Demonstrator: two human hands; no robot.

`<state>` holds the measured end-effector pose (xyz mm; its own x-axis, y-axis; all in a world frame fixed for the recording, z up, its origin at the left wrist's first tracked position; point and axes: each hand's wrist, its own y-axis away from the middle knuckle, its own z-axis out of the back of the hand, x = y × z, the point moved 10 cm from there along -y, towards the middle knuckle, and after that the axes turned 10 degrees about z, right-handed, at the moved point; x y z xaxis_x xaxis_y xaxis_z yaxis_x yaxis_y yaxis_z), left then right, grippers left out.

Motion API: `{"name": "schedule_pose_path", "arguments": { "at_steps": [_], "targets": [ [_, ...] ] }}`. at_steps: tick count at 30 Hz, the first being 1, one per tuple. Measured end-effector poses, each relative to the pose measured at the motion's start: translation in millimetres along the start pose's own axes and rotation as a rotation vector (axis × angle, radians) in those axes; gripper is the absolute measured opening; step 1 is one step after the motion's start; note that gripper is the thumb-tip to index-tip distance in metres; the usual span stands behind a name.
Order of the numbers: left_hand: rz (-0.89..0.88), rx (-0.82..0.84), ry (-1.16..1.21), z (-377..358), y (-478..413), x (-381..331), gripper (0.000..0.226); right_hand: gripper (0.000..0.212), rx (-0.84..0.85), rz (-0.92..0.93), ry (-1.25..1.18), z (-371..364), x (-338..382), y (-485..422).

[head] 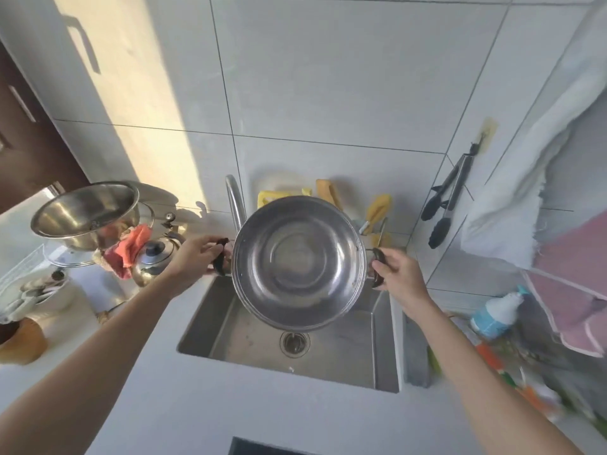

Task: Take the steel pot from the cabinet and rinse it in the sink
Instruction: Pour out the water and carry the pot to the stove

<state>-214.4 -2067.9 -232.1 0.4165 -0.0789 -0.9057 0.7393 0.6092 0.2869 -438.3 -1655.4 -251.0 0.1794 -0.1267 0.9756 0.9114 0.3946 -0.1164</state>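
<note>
Two bare forearms in view, no sleeves, no watch/rings seen. Left hand (197,257) and right hand (399,274): bare, no gloves.

pot (297,262): silver steel, black handles | sink (345,353): grey steel | table (203,405): white | wall tiles (328,93): white | tongs (446,205): black tips | bottle (497,311): white-blue | cloth (133,246): red-orange

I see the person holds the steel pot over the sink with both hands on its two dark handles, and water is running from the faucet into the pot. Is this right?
Not quite. The head view shows no water running from the faucet. The rest holds: the left hand and right hand grip the dark handles of the steel pot, held over the sink.
</note>
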Motion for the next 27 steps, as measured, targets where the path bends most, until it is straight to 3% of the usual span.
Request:
{"name": "schedule_pose_path", "arguments": {
  "at_steps": [5, 8, 15, 21, 27],
  "targets": [
    [0.102, 0.163, 0.065, -39, -2, 10, 0.023, 0.023, -0.114, -0.198, -0.112, 40, -25, 36],
    [0.167, 0.317, 0.139, -80, 0, 29, 0.03, 0.028, -0.185, -0.276, -0.167, 72, -42, 78],
    [0.121, 0.71, 0.063, -225, 27, 8, 0.037, 0.031, -0.461, -0.28, -0.183, 171, -33, 241],
    [0.042, 1.033, -0.083, -398, 108, -43, 0.038, 0.023, -0.861, -0.257, -0.171, 276, 3, 418],
    [-0.13, 1.352, -0.261, -584, 297, -76, 0.037, 0.041, -1.274, -0.262, -0.126, 349, 38, 650]
  ]
}}
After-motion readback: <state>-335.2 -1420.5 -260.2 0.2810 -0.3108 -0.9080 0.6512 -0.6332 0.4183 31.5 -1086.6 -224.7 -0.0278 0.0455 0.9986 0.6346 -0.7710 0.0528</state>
